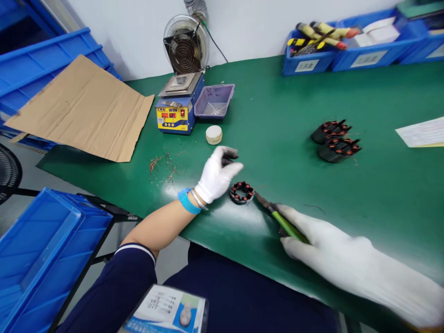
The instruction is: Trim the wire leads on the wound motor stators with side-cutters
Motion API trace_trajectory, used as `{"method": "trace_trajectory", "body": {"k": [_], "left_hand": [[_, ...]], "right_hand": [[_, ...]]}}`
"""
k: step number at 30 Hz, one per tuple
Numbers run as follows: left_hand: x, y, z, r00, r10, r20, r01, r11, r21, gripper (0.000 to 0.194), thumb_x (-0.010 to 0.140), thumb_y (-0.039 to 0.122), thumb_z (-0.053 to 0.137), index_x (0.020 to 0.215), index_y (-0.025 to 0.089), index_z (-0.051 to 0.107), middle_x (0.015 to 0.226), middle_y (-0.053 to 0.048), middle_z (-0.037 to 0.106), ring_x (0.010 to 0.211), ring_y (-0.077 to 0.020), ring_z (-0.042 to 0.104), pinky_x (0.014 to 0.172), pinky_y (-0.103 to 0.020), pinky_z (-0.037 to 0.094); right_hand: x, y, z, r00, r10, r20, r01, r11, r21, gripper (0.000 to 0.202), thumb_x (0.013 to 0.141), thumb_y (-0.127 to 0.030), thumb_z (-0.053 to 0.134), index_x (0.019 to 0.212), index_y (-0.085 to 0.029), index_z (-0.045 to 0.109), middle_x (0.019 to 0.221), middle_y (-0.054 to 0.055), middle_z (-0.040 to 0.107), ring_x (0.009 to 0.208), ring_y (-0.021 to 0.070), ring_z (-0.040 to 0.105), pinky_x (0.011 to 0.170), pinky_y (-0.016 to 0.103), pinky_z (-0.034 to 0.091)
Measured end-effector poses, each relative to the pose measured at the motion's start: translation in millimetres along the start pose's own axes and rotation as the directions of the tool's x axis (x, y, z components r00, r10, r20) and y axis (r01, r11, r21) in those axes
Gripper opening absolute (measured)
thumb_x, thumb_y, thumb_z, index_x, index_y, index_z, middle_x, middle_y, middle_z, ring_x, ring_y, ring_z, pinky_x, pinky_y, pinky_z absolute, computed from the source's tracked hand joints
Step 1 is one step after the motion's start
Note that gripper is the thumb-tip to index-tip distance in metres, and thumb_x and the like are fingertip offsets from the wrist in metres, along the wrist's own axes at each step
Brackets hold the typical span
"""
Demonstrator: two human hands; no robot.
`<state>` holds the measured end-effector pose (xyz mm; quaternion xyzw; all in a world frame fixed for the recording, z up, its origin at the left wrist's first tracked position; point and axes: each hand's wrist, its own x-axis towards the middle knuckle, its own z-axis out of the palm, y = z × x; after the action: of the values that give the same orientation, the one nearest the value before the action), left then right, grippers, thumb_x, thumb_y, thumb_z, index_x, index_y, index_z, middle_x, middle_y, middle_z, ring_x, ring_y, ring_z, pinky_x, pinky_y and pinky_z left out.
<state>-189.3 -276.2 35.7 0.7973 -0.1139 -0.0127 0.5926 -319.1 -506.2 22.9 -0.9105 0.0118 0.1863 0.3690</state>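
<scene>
A black ring-shaped part with copper windings (pixel 242 193) lies on the green table near its front edge. Just left of and above it, my left hand (pixel 219 173) in a white glove with dark fingertips is raised, thumb and fingers apart, holding nothing. My right hand (pixel 301 231), also gloved, grips pliers with green handles (pixel 289 226). The tips of the pliers are at the right side of the ring. Two similar wound parts (pixel 335 141) stand close together farther back on the right.
Behind are a solder pot (pixel 178 104), a purple tray (pixel 214 101) and a round white tin (pixel 214 134). Copper wire scraps (pixel 169 169) lie left. Blue bins (pixel 307 60) line the back right; cardboard (pixel 83 111) leans at the left; a paper (pixel 423 133) lies far right.
</scene>
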Motion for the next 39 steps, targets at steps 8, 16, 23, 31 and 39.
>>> {"method": "trace_trajectory", "body": {"k": [8, 16, 23, 31, 39], "left_hand": [[22.1, -17.6, -4.9, 0.984, -0.161, -0.08, 0.15, 0.981, -0.124, 0.028, 0.08, 0.04, 0.062, 0.097, 0.018, 0.058, 0.094, -0.005, 0.069, 0.077, -0.0154, 0.066, 0.079, -0.033, 0.057], [25.5, -17.4, -6.1, 0.994, -0.081, -0.07, 0.076, 0.994, -0.075, 0.043, 0.075, 0.051, 0.065, 0.099, 0.017, 0.058, 0.092, -0.007, 0.069, 0.076, -0.0181, 0.066, 0.081, -0.038, 0.057], [21.4, -20.2, 21.3, 1.0, -0.014, -0.018, 0.016, 0.995, 0.097, 0.039, 0.077, 0.04, 0.064, 0.108, 0.015, 0.063, 0.101, -0.01, 0.072, 0.086, -0.0205, 0.068, 0.086, -0.039, 0.057], [61.2, 28.9, 116.3, 0.846, 0.341, 0.409, -0.523, 0.676, 0.519, 0.056, 0.081, 0.04, 0.072, 0.132, 0.02, 0.061, 0.157, -0.017, 0.042, 0.126, -0.0296, 0.06, 0.108, -0.044, 0.05], [78.6, 47.3, 154.9, 0.849, 0.152, 0.505, -0.509, 0.49, 0.708, 0.03, 0.096, 0.03, 0.054, 0.119, 0.014, 0.063, 0.156, -0.02, 0.045, 0.116, -0.0307, 0.066, 0.097, -0.043, 0.054]], "right_hand": [[29.7, -78.9, 4.2, 0.897, -0.411, -0.164, 0.26, 0.789, -0.557, 0.081, 0.08, -0.051, 0.071, 0.146, -0.009, 0.05, 0.143, 0.028, 0.053, 0.124, 0.0442, 0.053, 0.102, 0.055, 0.043], [37.5, -48.1, -16.3, 0.929, -0.252, -0.272, 0.121, 0.899, -0.421, 0.047, 0.09, -0.042, 0.06, 0.133, -0.024, 0.062, 0.123, 0.009, 0.069, 0.104, 0.0247, 0.066, 0.085, 0.034, 0.052], [-24.3, 58.7, -90.9, 0.722, 0.053, -0.69, -0.452, 0.792, -0.412, 0.066, 0.097, -0.054, 0.046, 0.137, -0.003, 0.055, 0.137, 0.035, 0.055, 0.117, 0.0519, 0.06, 0.089, 0.062, 0.051], [-30.8, -6.6, 17.8, 0.946, -0.269, -0.181, 0.139, 0.842, -0.521, 0.057, 0.086, -0.036, 0.062, 0.142, -0.024, 0.058, 0.101, 0.009, 0.073, 0.08, 0.0279, 0.073, 0.062, 0.034, 0.054], [-60.8, 49.5, -1.3, 0.983, -0.044, -0.179, -0.041, 0.895, -0.444, 0.046, 0.091, -0.031, 0.05, 0.135, -0.031, 0.064, 0.099, 0.007, 0.075, 0.073, 0.0259, 0.074, 0.061, 0.036, 0.057]]}}
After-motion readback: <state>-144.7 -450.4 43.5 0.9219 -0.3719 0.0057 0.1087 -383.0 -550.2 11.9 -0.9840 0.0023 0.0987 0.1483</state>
